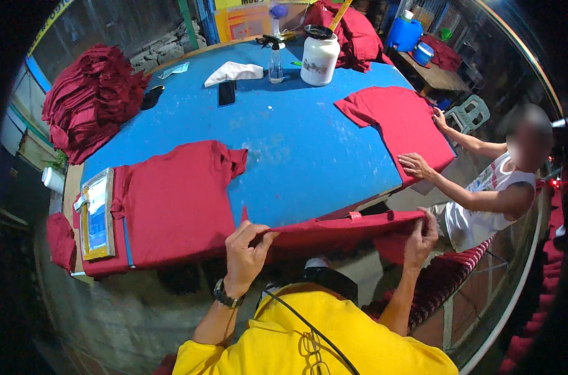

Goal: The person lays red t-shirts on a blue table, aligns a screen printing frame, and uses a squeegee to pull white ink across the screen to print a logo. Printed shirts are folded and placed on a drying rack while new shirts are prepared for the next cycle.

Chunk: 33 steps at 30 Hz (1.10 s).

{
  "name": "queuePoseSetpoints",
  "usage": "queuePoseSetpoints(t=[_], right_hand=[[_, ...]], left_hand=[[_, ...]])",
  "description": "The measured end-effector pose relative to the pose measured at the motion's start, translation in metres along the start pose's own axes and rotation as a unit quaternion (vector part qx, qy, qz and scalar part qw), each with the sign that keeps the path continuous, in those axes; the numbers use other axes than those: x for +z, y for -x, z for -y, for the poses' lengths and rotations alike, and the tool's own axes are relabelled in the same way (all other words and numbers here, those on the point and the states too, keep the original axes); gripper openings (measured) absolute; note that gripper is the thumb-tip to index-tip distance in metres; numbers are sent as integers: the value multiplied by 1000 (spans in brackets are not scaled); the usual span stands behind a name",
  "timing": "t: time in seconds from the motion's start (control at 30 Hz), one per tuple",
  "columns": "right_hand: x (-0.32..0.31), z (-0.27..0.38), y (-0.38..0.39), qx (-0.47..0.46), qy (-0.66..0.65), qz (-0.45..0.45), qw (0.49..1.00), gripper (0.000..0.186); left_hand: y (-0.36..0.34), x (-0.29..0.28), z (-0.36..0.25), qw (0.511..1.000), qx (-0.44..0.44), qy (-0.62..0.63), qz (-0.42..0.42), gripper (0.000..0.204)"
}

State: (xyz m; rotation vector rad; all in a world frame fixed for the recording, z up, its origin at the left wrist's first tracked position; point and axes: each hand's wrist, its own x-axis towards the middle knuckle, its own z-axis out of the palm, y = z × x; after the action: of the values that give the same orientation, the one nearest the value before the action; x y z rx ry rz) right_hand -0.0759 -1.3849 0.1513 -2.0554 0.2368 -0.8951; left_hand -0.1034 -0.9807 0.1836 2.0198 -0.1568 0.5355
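Observation:
A red shirt (334,234) hangs stretched along the near edge of the blue table (296,156), held up by both my hands. My left hand (246,253) pinches one end; my right hand (419,244) grips the other, with a small tag on the top edge between them. Another red shirt (181,200) lies flat at the table's left, beside a wooden screen-printing frame (98,215).
A co-worker (493,181) on the right rests both hands on a laid-out red shirt (402,125). Red fabric piles (87,100), a white tub (318,62), spray bottle (276,65), phone (227,92) and white cloth (234,74) occupy the table. A plastic chair (468,114) stands beyond.

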Motion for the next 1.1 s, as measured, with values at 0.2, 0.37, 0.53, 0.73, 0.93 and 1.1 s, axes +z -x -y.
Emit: queuePoseSetpoints(t=[0.2,0.37,0.53,0.73,0.93,1.1], right_hand=[[17,35,-113,-145,68,17,987,11],[121,12,-222,-180,45,91,979,20],[290,-71,-271,-108,-17,244,964,30],[409,-166,-251,-183,83,305,931,35],[416,-180,-249,-185,105,313,926,34],[408,-160,-251,-190,113,291,931,30]], left_hand=[[-79,-32,-13,992,61,-94,-55,16],[-172,-4,33,988,44,-136,-65,22],[-264,62,157,961,-115,-252,10,44],[-276,134,295,919,-133,-365,65,50],[-267,142,312,901,-129,-412,48,47],[-280,143,282,890,-216,-395,76,37]])
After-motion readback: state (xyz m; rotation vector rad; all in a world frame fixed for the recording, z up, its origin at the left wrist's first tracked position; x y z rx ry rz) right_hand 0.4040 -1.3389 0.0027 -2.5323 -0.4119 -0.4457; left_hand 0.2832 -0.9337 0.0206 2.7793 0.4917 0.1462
